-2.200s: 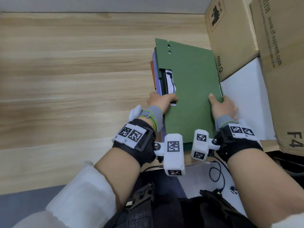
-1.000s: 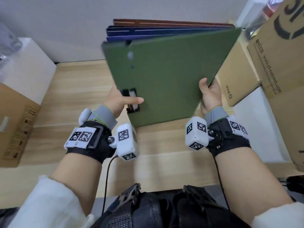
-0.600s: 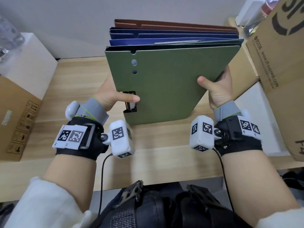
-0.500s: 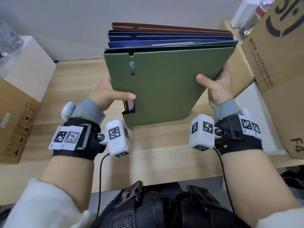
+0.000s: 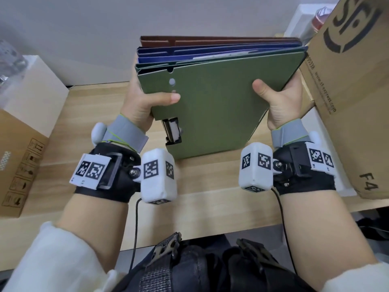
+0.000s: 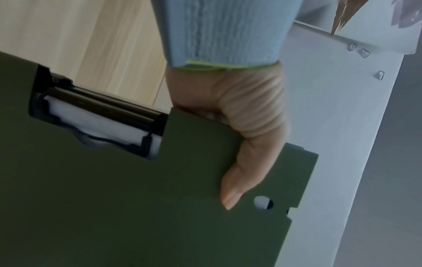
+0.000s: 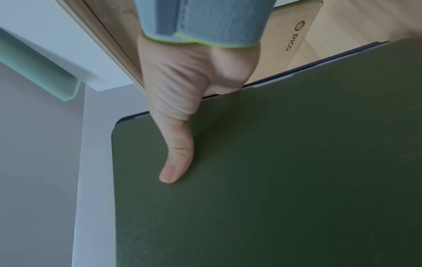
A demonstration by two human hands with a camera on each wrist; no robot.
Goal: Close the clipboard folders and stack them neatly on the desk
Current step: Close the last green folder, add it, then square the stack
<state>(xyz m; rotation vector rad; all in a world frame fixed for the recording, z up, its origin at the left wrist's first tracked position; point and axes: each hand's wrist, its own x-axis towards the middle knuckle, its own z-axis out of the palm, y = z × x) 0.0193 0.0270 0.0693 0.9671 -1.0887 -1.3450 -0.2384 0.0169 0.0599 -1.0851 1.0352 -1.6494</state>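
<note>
I hold a stack of closed clipboard folders on edge above the wooden desk. The green folder faces me, with blue folders and a brown one behind it. A black clip with white paper shows in the green cover's cutout. My left hand grips the stack's left edge, thumb on the green cover. My right hand grips the right edge, thumb flat on the cover. The fingers of both hands are hidden behind the stack.
Large cardboard boxes stand close on the right, with a smaller PICO box behind my right hand. A white box and a brown carton sit at the left. A grey wall backs the desk.
The stack was lifted off the desk and stood on edge. In the last half second both hands slid higher up its sides, and the left thumb moved from beside the clip to near the holes.
</note>
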